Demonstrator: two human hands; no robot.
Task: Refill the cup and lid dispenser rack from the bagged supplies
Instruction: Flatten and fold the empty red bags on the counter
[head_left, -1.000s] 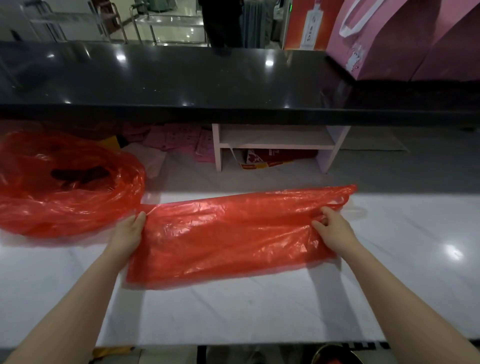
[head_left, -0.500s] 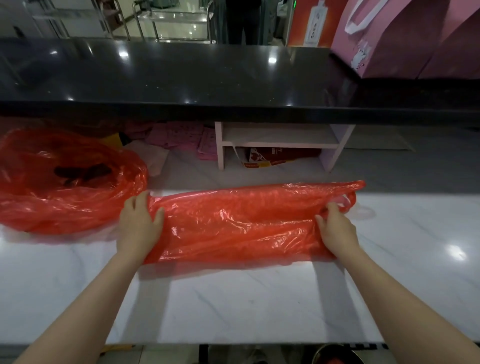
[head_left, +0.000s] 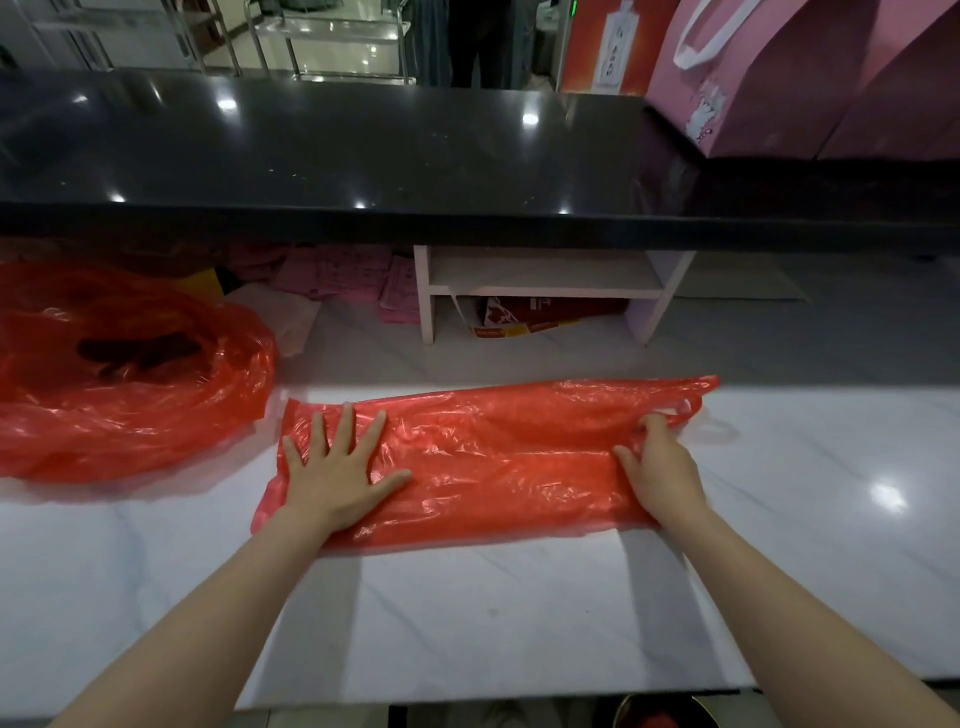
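Red plastic bag looks empty, lying flat across the white marble counter. Left hand has its fingers spread and presses down on 1 end, while the right hand pinches the handle end. I'd smooth the air toward the open end before folding. A second crumpled red bag sits just to the left, kinda crowding things. No dispenser rack in sight, only a small white shelf under the black countertop.

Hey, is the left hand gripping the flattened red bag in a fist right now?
No, the left hand lies flat with fingers spread, pressing the flattened red bag onto the white counter.
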